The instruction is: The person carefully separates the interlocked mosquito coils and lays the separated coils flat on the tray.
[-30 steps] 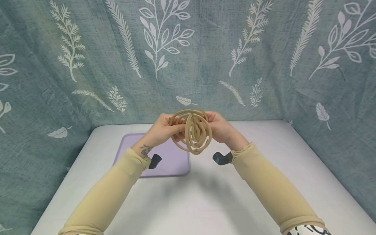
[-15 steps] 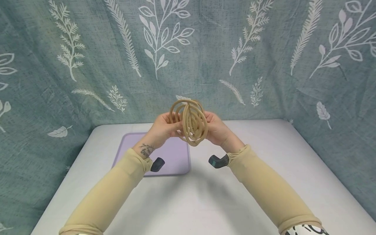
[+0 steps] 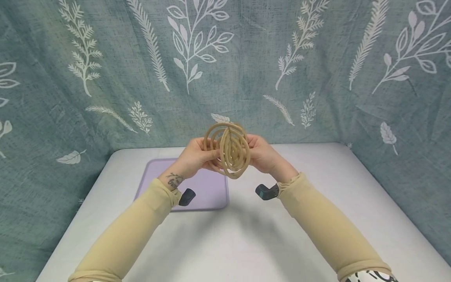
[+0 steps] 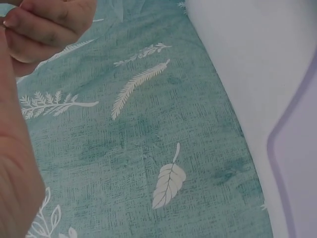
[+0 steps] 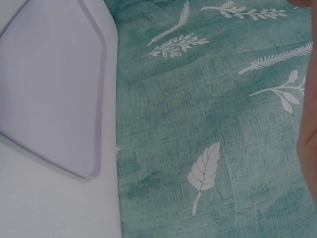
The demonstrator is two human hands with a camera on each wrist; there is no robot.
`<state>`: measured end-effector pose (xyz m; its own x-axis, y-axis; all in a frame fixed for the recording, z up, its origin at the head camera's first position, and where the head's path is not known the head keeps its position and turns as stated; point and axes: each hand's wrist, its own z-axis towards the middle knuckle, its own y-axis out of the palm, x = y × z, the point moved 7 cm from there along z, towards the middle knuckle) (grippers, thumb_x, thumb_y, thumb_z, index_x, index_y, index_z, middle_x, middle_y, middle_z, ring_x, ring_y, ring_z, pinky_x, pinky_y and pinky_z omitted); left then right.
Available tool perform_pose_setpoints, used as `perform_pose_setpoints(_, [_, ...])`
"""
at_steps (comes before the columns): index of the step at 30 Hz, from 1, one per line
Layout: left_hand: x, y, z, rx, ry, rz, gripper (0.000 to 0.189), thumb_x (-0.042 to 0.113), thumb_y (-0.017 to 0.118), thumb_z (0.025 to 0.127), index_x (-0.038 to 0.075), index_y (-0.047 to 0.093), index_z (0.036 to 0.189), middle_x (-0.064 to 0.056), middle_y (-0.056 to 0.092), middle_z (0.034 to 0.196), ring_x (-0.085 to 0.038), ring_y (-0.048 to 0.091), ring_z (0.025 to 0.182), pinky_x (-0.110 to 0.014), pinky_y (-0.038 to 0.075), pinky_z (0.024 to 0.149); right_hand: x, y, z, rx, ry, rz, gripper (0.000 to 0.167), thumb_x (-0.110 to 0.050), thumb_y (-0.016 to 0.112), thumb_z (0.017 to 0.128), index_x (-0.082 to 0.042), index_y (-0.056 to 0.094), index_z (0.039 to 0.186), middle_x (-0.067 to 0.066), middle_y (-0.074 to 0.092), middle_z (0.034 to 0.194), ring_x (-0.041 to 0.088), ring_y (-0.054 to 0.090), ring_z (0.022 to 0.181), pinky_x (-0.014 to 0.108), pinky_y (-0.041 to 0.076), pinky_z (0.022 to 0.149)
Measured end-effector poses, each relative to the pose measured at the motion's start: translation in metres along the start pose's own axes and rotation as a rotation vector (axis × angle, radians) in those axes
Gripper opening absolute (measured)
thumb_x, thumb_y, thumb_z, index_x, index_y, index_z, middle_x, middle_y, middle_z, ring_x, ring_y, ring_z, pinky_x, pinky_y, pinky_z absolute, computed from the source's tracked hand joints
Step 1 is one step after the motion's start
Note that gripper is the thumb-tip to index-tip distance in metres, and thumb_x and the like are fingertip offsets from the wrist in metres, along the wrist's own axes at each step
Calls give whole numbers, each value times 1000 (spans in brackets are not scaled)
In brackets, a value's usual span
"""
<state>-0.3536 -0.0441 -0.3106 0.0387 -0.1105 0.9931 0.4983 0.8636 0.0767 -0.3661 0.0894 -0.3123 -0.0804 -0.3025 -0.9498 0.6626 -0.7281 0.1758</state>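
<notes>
In the head view, a tan openwork piece [image 3: 231, 149] of nested rings, like a coil of rattan or cord, is held up over the far part of the table. My left hand [image 3: 193, 157] grips its left side, thumb in front and fingers behind. From the right, my right hand [image 3: 263, 156] pinches the other side, its fingertips partly hidden behind the rings. The left wrist view shows curled fingers [image 4: 49, 29] at the upper left, but the ring piece lies outside it. Only an edge of the right hand [image 5: 309, 134] enters the right wrist view.
A shallow lilac tray [image 3: 211, 196] lies on the white table [image 3: 225, 243], below and left of the hands. Behind the table hangs a green leaf-print curtain [image 3: 246, 58], which also runs down both sides. Dark wrist cameras [image 3: 266, 192] stick out below the hands.
The ring piece rose and tipped upward between the hands, then sank back slightly. Both hands kept their hold. The right wrist shifted a little left, then back right.
</notes>
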Motion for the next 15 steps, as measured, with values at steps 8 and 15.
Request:
perform_pose_setpoints(8, [2,-6,0,59,1,36,6,-2,56,89,-3,58,94,-3,67,67,-17,67,59,-37,58,61,-3,-6,-4,73,48,-29,14,-2,59,87,-14,65,85,-2,68,75,9,65,69,24,56,62])
perform_pose_setpoints(15, [5,-6,-1,73,43,30,10,-3,56,88,-8,56,97,-5,67,70,-18,68,61,-41,58,64,-4,-6,-4,48,5,16,15,-2,56,89,-14,65,87,-2,68,77,8,65,66,22,55,59])
